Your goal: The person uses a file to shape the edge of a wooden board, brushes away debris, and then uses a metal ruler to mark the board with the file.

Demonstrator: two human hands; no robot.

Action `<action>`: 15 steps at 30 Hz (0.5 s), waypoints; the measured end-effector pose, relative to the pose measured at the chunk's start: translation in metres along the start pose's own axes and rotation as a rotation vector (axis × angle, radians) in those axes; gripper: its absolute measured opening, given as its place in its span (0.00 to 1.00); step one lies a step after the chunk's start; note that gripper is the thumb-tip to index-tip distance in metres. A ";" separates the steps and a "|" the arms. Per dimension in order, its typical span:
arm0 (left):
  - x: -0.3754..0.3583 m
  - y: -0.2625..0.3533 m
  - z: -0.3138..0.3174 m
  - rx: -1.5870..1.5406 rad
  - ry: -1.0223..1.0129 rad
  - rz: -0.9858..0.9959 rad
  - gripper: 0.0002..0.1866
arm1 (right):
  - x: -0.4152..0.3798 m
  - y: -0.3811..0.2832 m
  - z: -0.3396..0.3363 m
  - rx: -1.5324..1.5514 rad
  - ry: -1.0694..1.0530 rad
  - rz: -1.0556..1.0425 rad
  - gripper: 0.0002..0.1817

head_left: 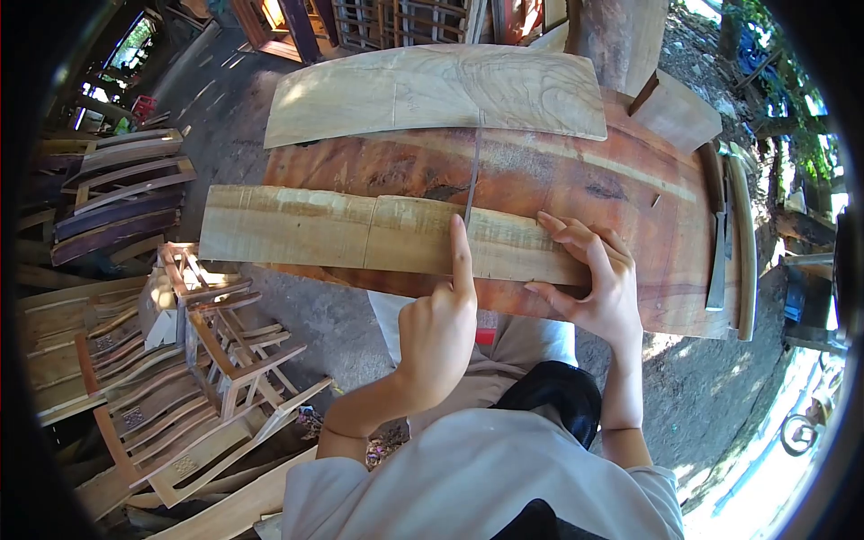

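A long pale board [288, 229] lies along the near side of a reddish wooden table [378, 166]. My left hand [439, 328] points with its index finger touching the board near a pencil-thin dark strip [474, 171]; its other fingers are curled, and whether they hold anything is hidden. At the board's right end, my right hand [598, 279] grips it between thumb and fingers, thumb at the near edge. A wider pale board [432, 90] with a curved edge lies across the table's far side. The dark strip runs between the two boards.
A saw-like blade [717, 261] and a curved wooden piece [743, 243] lie at the table's right edge. A small board [677, 112] stands at the back right. Wooden chair frames [225, 351] and stacked curved slats [126, 189] are on the left.
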State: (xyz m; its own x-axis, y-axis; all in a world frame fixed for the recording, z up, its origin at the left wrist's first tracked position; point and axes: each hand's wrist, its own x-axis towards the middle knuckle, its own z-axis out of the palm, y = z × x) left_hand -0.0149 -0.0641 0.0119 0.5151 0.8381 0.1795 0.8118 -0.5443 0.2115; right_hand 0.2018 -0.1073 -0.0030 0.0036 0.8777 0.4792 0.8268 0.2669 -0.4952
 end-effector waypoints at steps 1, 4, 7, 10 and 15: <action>-0.002 0.001 -0.002 -0.002 0.001 0.003 0.42 | -0.001 0.000 -0.001 -0.003 0.001 0.001 0.33; -0.023 0.002 -0.010 0.040 -0.048 -0.005 0.42 | -0.001 0.001 0.000 0.014 0.007 0.000 0.35; -0.040 0.002 -0.014 0.050 -0.025 -0.006 0.41 | -0.001 0.000 0.000 0.047 -0.007 0.032 0.37; -0.030 0.001 -0.015 -0.023 -0.030 -0.003 0.41 | -0.001 0.001 0.002 0.016 0.005 -0.008 0.39; -0.009 0.004 -0.002 0.052 -0.048 -0.013 0.40 | -0.001 0.002 0.003 0.015 0.034 -0.025 0.39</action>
State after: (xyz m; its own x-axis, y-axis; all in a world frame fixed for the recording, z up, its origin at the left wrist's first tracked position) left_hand -0.0170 -0.0734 0.0128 0.5161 0.8466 0.1304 0.8310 -0.5318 0.1635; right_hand 0.2019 -0.1070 -0.0064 0.0024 0.8568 0.5157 0.8184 0.2947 -0.4933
